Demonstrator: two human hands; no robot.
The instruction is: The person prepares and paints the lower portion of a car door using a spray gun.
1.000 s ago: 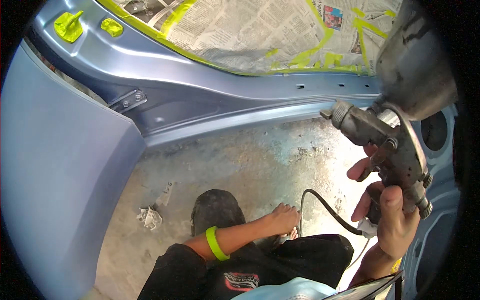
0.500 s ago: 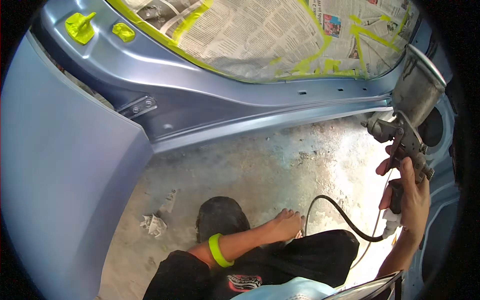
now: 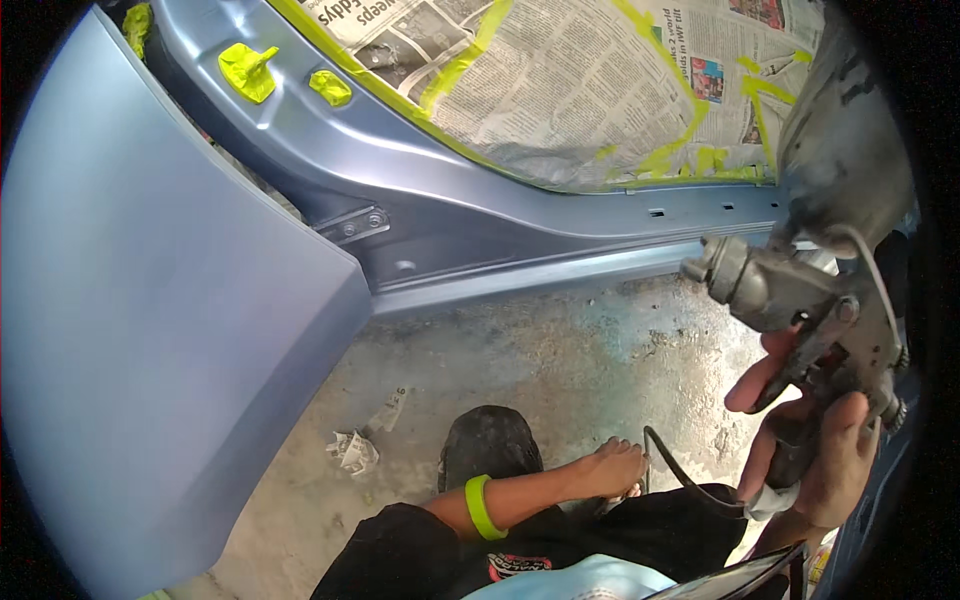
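Note:
My right hand (image 3: 830,465) is wrapped around the handle of a metal spray gun (image 3: 800,300), its fingers at the trigger. A grey paint cup (image 3: 850,140) sits on top of the gun, and the nozzle points left toward the car. From the handle's base a dark air hose (image 3: 685,470) curves over to my left hand (image 3: 608,468). That hand is closed over my knee, fingers curled where the hose meets it. A bright yellow-green band (image 3: 482,507) circles my left forearm.
To the left stands a blue-grey car panel (image 3: 180,330). Ahead, a door sill (image 3: 560,270) runs below an opening masked with newspaper (image 3: 560,100) and yellow-green tape. Crumpled paper (image 3: 353,452) lies on the stained concrete floor (image 3: 560,370).
The spray gun and my right hand have come closer and lower in view. The car, floor and my left arm appear shifted right and slightly down, as the view has turned left.

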